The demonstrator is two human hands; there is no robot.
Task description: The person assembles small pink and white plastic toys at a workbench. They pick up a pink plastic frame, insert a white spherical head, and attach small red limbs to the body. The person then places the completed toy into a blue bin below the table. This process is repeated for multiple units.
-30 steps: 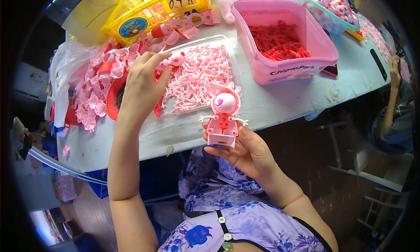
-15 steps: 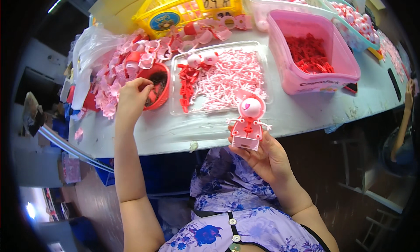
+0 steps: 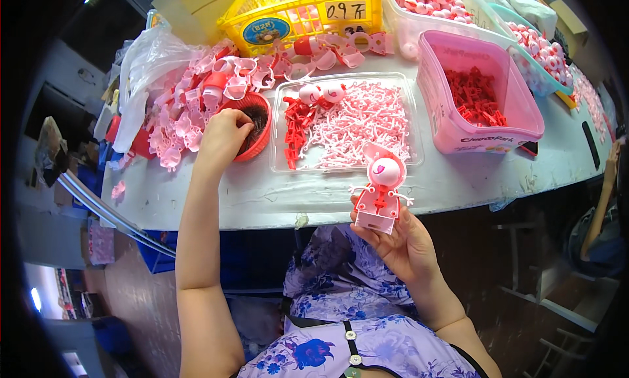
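Note:
My left hand [image 3: 224,134] reaches over the near-left rim of a red round bowl [image 3: 262,130] with small dark pieces at its bottom. Its fingers are bent together down in the bowl, and whatever they pinch is hidden. My right hand [image 3: 407,248] grips a pink plastic toy figure [image 3: 379,198] upright by its lower body, just past the table's front edge. The figure has a round pale head, thin pink arms, a red middle and a box-like base. Behind it is a clear tray [image 3: 341,168] of thin pink arm parts [image 3: 360,119], red clips [image 3: 296,132] and two ball heads [image 3: 322,93].
Pink and red plastic shells [image 3: 187,109] are heaped left of the bowl, beside a plastic bag [image 3: 147,66]. A yellow basket [image 3: 308,17] stands at the back. On the right are a pink tub [image 3: 478,135] of red parts and bins of ball heads [image 3: 432,1]. Another person's arm [image 3: 603,194] shows far right.
My left hand has lowered its fingers deeper into the red bowl. The right hand still holds the toy figure. The whole view has shifted slightly.

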